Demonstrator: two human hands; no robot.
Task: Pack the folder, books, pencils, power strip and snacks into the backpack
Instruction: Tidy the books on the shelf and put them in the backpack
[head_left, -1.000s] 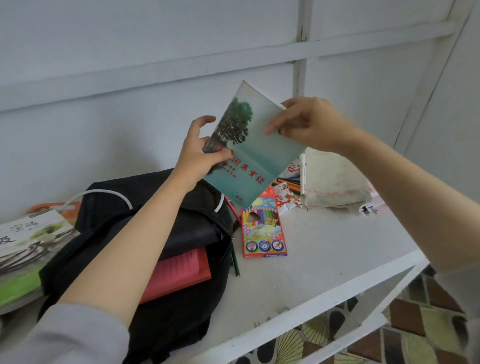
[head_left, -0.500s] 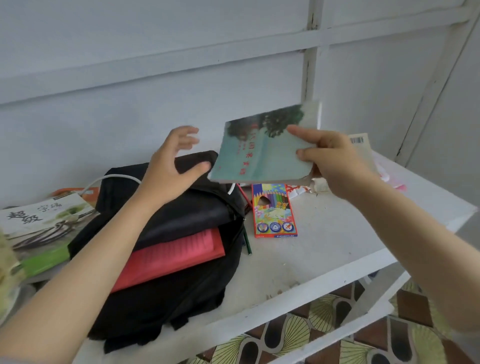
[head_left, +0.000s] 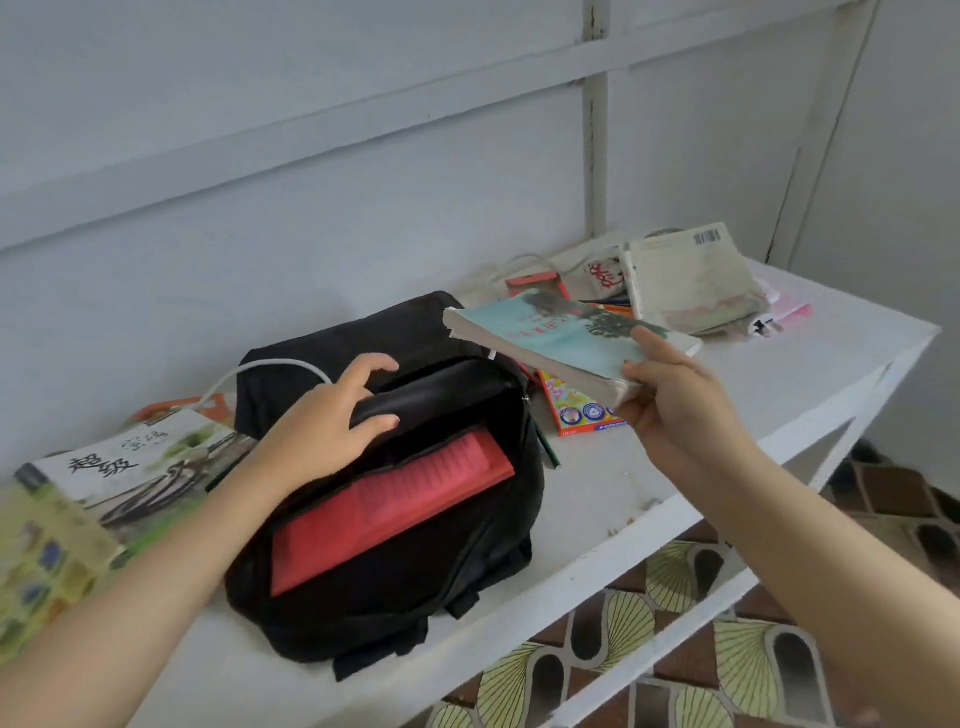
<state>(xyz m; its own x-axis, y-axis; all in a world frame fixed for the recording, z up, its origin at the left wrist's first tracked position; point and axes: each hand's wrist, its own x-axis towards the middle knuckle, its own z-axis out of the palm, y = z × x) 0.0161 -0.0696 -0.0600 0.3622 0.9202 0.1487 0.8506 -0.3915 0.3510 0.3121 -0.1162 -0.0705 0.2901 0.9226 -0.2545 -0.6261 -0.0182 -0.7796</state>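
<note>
We look down on a white desk (head_left: 737, 415) set against a pale grey-blue wall (head_left: 311, 218), its paint scuffed near the front edge. Raised horizontal battens (head_left: 363, 78) cross the wall, met by a vertical strip (head_left: 597, 130) with chipped paint. A second wall panel (head_left: 909, 156) angles in at right. Below the desk's white frame rail (head_left: 649, 639), we see a floor (head_left: 753, 660) tiled in brown with cream fan-shaped motifs. Soft, even daylight fills the corner.
</note>
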